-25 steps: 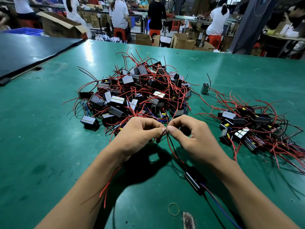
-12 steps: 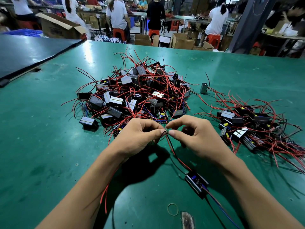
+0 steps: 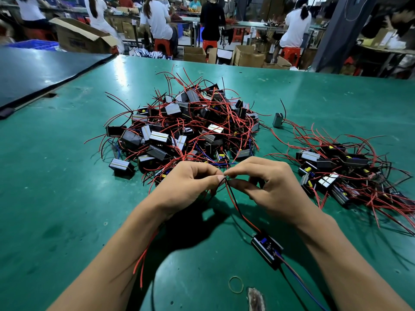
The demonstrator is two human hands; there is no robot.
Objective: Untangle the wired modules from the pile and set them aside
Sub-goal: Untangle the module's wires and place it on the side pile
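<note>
A big tangled pile of black modules with red and black wires [image 3: 186, 131] lies in the middle of the green table [image 3: 56, 198]. A smaller heap of modules [image 3: 341, 173] sits to its right. My left hand [image 3: 190, 185] and my right hand [image 3: 267, 187] meet fingertip to fingertip just in front of the pile, both pinching the ends of a red and a black wire [image 3: 233, 200]. Those wires run down to one black module [image 3: 267, 248] lying on the table between my forearms. More red wire [image 3: 141, 263] trails under my left forearm.
A single grey module [image 3: 278, 120] stands between the two heaps. A rubber band [image 3: 235, 284] lies near the front edge. A dark board [image 3: 33, 72] covers the table's left rear. People sit at benches among cardboard boxes [image 3: 83, 37] beyond the far edge.
Both hands stay pinched on the wire ends. The module on the table has slid slightly toward me and to the right.
</note>
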